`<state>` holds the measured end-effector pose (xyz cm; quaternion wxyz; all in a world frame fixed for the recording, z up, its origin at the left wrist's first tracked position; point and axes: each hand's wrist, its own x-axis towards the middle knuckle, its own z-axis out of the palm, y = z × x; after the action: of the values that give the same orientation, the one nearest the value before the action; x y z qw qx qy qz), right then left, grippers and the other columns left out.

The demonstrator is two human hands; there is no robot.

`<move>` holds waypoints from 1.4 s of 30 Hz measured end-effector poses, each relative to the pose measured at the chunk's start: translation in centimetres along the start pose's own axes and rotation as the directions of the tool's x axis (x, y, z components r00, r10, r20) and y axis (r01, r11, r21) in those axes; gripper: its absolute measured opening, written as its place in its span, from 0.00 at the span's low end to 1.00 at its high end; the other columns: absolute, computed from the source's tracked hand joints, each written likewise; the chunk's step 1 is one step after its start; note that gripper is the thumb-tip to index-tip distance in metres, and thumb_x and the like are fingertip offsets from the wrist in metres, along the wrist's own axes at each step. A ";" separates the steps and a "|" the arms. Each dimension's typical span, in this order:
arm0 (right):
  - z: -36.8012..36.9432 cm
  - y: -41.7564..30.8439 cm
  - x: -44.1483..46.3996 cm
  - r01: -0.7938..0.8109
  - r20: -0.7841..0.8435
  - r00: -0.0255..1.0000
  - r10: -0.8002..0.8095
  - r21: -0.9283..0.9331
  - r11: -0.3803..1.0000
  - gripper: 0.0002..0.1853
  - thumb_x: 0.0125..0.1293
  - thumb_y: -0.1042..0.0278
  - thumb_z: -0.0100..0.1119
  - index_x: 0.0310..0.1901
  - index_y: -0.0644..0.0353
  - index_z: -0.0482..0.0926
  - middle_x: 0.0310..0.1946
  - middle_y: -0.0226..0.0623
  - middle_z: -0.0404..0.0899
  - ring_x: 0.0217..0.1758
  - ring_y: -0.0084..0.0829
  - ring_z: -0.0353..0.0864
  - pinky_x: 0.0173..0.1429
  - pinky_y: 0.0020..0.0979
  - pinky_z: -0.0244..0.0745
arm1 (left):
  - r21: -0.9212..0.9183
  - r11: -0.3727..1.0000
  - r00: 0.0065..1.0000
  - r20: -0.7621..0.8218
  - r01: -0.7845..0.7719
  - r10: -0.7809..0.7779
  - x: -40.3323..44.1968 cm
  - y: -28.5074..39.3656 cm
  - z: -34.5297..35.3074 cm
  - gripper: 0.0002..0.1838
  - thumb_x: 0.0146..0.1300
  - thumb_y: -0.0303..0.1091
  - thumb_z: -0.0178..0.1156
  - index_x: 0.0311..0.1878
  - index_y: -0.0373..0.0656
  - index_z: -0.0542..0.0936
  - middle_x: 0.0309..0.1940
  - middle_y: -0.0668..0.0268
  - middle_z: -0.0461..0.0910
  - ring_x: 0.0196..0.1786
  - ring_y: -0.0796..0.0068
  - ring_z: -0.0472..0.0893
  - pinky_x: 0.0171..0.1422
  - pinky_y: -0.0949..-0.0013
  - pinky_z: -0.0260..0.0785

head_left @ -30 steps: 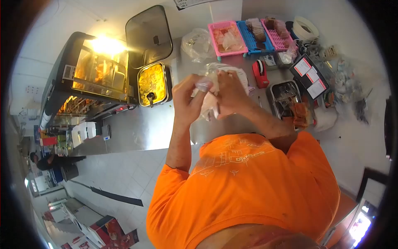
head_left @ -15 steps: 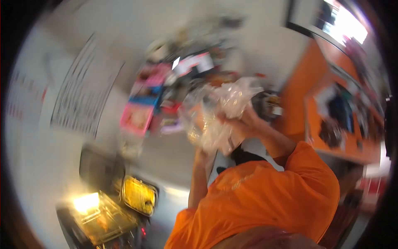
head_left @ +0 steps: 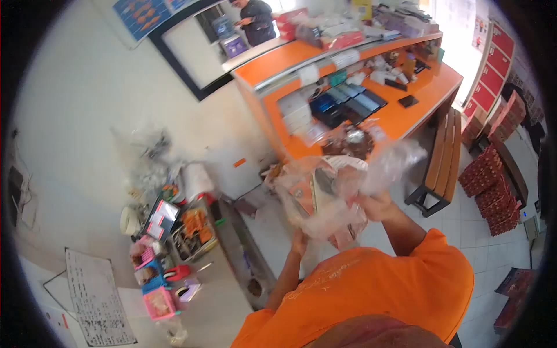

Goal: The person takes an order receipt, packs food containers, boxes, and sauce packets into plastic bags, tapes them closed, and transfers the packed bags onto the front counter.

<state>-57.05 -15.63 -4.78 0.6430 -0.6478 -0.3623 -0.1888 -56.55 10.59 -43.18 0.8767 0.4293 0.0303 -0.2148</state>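
Note:
A clear plastic bag (head_left: 325, 216) hangs in front of my orange shirt, with what look like flat packages in orange, white and black inside; I cannot make out what they are. My left hand (head_left: 299, 240) is closed on the bag's lower left side, its fingers partly hidden by the plastic. On the other side, my right hand (head_left: 376, 205) grips the bag near its gathered, loose upper part (head_left: 394, 165), which is slightly blurred.
An orange counter (head_left: 420, 124) with phones and wrapped goods stands ahead. To its right is a wooden bench (head_left: 442, 162). On the left, a grey table (head_left: 217, 284) holds pink and blue baskets (head_left: 158, 303). Stacked red egg trays (head_left: 492, 191) sit right. A person (head_left: 255, 22) stands behind the counter.
The view has swung right, from the wall and grey table toward the orange counter. Both hands still hold the plastic bag, whose contents now show more clearly.

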 end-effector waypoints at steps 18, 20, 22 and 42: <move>-38.4 2.9 17.0 -0.240 -0.323 0.909 0.264 0.112 0.964 0.15 0.73 0.58 0.57 0.31 0.58 0.75 0.29 0.33 0.76 0.36 0.26 0.74 0.46 0.30 0.68 | 0.468 0.884 0.862 0.446 0.006 -0.242 24.6 14.1 37.3 0.40 0.73 0.63 0.50 0.80 0.51 0.55 0.76 0.62 0.61 0.77 0.63 0.60 0.79 0.56 0.55; -41.5 3.5 22.9 -0.199 -0.434 0.879 0.198 0.044 0.979 0.15 0.72 0.57 0.59 0.31 0.58 0.77 0.31 0.31 0.77 0.36 0.24 0.75 0.46 0.28 0.68 | -0.031 0.999 0.879 0.477 -0.010 0.024 29.3 16.2 38.8 0.43 0.72 0.65 0.50 0.81 0.54 0.50 0.78 0.63 0.56 0.78 0.59 0.57 0.79 0.50 0.54; -44.5 4.1 28.3 -0.149 -0.498 0.860 0.109 -0.042 0.988 0.15 0.71 0.56 0.60 0.31 0.58 0.81 0.34 0.30 0.80 0.37 0.23 0.76 0.46 0.27 0.69 | -0.538 0.839 0.832 0.426 -0.083 0.356 34.5 15.5 38.5 0.46 0.71 0.66 0.51 0.82 0.57 0.44 0.80 0.63 0.52 0.79 0.56 0.55 0.79 0.44 0.54; -88.8 24.7 53.5 -0.106 -0.807 0.577 -0.129 -0.231 0.967 0.17 0.67 0.55 0.61 0.35 0.63 0.82 0.33 0.42 0.80 0.39 0.36 0.75 0.44 0.40 0.69 | 0.472 0.667 0.795 0.136 -0.576 0.591 47.8 15.8 55.7 0.25 0.72 0.41 0.56 0.67 0.42 0.66 0.55 0.61 0.74 0.56 0.68 0.77 0.56 0.65 0.73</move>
<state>15.77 -87.40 25.10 0.6475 -0.5623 -0.0026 -0.5143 -14.17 -40.34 -7.78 0.7597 0.6270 -0.1516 0.0825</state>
